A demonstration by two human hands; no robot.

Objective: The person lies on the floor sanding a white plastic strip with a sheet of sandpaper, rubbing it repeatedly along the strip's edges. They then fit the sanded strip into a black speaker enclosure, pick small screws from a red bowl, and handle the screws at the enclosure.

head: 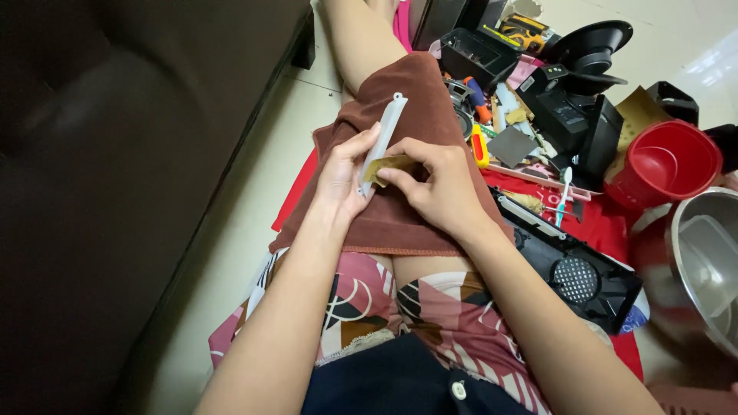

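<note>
- The left hand (342, 173) is gripping a long white plastic strip (384, 138) over a brown towel (407, 100) on the lap.
- The right hand (438, 180) is pinching a small tan abrasive scrap (387, 169) against the strip.
- The strip is looking light, stiff and thin; gripping near its lower end seems best.
- A red bucket (665, 165) is lying on the floor to the right.
- A yellow and black package (523, 31) is lying at the far end of the clutter.

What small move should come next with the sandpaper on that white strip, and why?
Probably slide the sandpaper piece up along the white plastic strip. The right hand pinches it against the strip's lower part, while the left hand holds the strip over the brown towel; the upper length lies bare.
</note>
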